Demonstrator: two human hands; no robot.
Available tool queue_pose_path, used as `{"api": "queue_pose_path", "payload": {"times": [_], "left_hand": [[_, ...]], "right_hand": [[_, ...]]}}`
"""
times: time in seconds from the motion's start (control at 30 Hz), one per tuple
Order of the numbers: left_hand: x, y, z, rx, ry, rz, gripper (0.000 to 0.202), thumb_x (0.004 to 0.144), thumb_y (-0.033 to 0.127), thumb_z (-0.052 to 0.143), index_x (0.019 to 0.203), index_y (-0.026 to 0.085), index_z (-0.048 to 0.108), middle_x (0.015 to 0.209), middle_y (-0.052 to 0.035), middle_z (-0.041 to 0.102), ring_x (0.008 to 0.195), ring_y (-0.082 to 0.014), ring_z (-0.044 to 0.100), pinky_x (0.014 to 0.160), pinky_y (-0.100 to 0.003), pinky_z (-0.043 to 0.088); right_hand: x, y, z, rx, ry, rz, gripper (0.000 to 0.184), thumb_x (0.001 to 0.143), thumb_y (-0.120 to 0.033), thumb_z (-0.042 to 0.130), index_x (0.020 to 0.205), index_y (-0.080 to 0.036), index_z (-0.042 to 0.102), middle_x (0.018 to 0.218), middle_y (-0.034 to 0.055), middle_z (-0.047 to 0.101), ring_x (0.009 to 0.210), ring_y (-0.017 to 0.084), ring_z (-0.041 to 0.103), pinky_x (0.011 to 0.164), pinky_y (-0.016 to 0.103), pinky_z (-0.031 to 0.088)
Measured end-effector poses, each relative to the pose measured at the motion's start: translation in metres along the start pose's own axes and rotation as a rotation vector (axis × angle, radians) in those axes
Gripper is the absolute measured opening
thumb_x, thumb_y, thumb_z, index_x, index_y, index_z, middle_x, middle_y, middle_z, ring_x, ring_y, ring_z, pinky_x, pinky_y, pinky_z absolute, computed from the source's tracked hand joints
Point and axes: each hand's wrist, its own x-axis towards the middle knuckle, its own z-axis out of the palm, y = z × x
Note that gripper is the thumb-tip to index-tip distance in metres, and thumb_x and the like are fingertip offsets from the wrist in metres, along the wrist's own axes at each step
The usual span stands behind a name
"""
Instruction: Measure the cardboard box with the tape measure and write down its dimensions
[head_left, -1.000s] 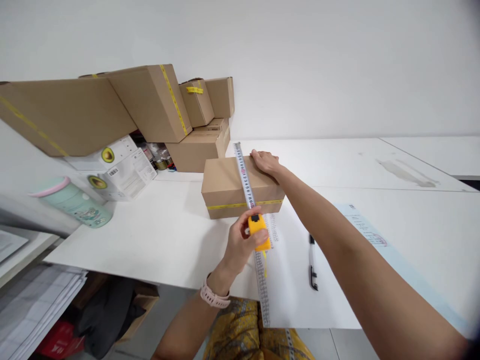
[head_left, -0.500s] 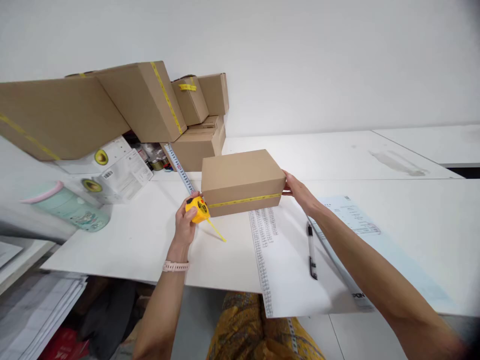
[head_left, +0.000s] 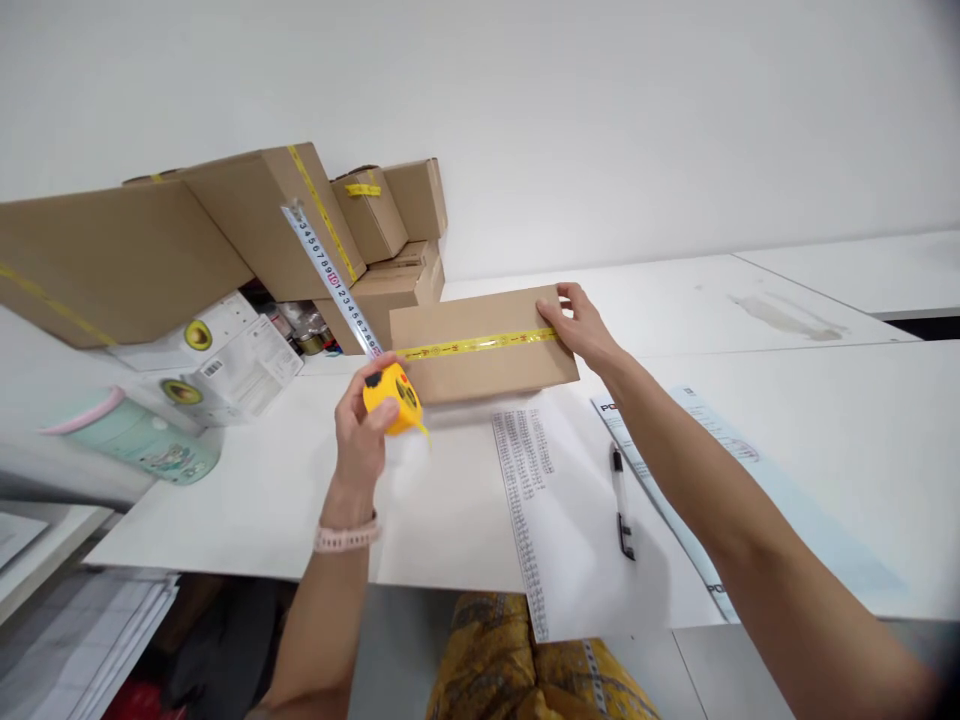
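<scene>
My left hand (head_left: 361,430) is wrapped round a yellow tape measure (head_left: 394,398). Its metal blade (head_left: 332,280) sticks out up and to the left, with printed numbers facing me. A cardboard box (head_left: 480,372) with a yellow tape strip across it is tipped so that its taped side faces me. At the box's upper right corner, my right hand (head_left: 576,322) grips it with the thumb on the near side. The tape measure's case is right beside the box's left end; whether they touch I cannot tell.
Several taped cartons (head_left: 247,215) are piled at the back left. Before them lie an avocado-printed box (head_left: 225,355) and a mint tumbler (head_left: 146,440). A printed sheet (head_left: 577,520), a pen (head_left: 621,505) and a bluish document (head_left: 750,490) lie on the white table (head_left: 442,500).
The box has been tipped, so its taped side shows larger and its top is out of sight. My right hand has moved up to its upper corner. The tape measure's blade has swung higher.
</scene>
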Motion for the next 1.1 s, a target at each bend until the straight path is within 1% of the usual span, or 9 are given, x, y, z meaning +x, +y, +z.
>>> {"api": "queue_pose_path", "payload": {"times": [0.07,0.17,0.23,0.3,0.4,0.6,0.8,0.97,1.1], "left_hand": [[-0.028,-0.001,0.017,-0.047,-0.063,-0.022,0.059,0.067,0.047,0.087,0.119,0.024,0.073,0.122,-0.0091,0.069,0.088,-0.0205,0.066,0.068,-0.027,0.057],[-0.070,-0.013,0.043,-0.139,-0.188,-0.159,0.060,0.068,0.052,0.085,0.120,0.024,0.072,0.124,-0.0105,0.068,0.092,-0.0223,0.065,0.071,-0.029,0.056],[-0.089,-0.024,0.058,-0.181,-0.249,-0.268,0.061,0.068,0.050,0.085,0.121,0.023,0.072,0.124,-0.0107,0.067,0.090,-0.0216,0.063,0.071,-0.028,0.055],[-0.099,-0.034,0.068,-0.207,-0.282,-0.347,0.061,0.068,0.047,0.085,0.122,0.022,0.071,0.120,-0.0103,0.067,0.087,-0.0207,0.061,0.070,-0.028,0.053],[-0.096,-0.038,0.077,-0.227,-0.288,-0.389,0.058,0.069,0.045,0.083,0.121,0.021,0.071,0.115,-0.0098,0.067,0.087,-0.0208,0.059,0.071,-0.029,0.052],[-0.075,-0.028,0.084,-0.201,-0.255,-0.424,0.050,0.069,0.041,0.084,0.113,0.021,0.074,0.118,-0.0085,0.066,0.095,-0.0209,0.058,0.080,-0.030,0.051],[-0.085,-0.030,0.086,-0.188,-0.259,-0.480,0.052,0.068,0.042,0.085,0.114,0.020,0.073,0.103,-0.0062,0.066,0.084,-0.0173,0.055,0.072,-0.027,0.048],[-0.091,-0.042,0.081,-0.196,-0.269,-0.459,0.054,0.069,0.044,0.084,0.116,0.021,0.072,0.111,-0.0078,0.066,0.087,-0.0184,0.055,0.074,-0.028,0.048],[-0.092,-0.052,0.075,-0.220,-0.282,-0.458,0.055,0.067,0.044,0.085,0.116,0.022,0.072,0.113,-0.0083,0.066,0.091,-0.0206,0.055,0.076,-0.030,0.047]], "right_hand": [[0.008,0.007,0.006,0.104,-0.035,-0.060,0.056,0.088,-0.062,0.058,0.132,-0.029,0.050,0.140,0.0114,0.057,0.125,0.030,0.056,0.105,0.052,0.051],[0.017,0.014,0.012,0.168,-0.049,-0.081,0.060,0.089,-0.060,0.057,0.142,-0.033,0.044,0.144,0.0100,0.055,0.124,0.030,0.057,0.104,0.053,0.052],[0.021,0.017,0.013,0.175,-0.041,-0.070,0.062,0.089,-0.058,0.058,0.144,-0.035,0.042,0.144,0.0101,0.054,0.122,0.030,0.058,0.103,0.055,0.052],[0.022,0.018,0.014,0.179,-0.043,-0.073,0.061,0.089,-0.057,0.059,0.143,-0.035,0.043,0.143,0.0103,0.054,0.122,0.030,0.058,0.103,0.055,0.052],[0.020,0.017,0.013,0.177,-0.047,-0.108,0.058,0.090,-0.058,0.059,0.140,-0.034,0.045,0.142,0.0105,0.055,0.124,0.029,0.057,0.106,0.054,0.050],[0.013,0.015,0.014,0.174,-0.007,-0.145,0.058,0.088,-0.062,0.059,0.136,-0.032,0.048,0.142,0.0104,0.057,0.127,0.029,0.055,0.111,0.054,0.046],[0.014,0.019,0.015,0.184,0.001,-0.170,0.062,0.087,-0.068,0.059,0.135,-0.032,0.047,0.141,0.0096,0.057,0.128,0.029,0.055,0.111,0.051,0.046],[0.013,0.020,0.014,0.181,-0.004,-0.179,0.062,0.086,-0.071,0.058,0.135,-0.033,0.047,0.142,0.0087,0.057,0.128,0.029,0.054,0.111,0.052,0.047],[0.009,0.015,0.013,0.154,-0.002,-0.164,0.061,0.087,-0.069,0.057,0.135,-0.033,0.047,0.144,0.0090,0.056,0.130,0.029,0.053,0.113,0.052,0.045]]}}
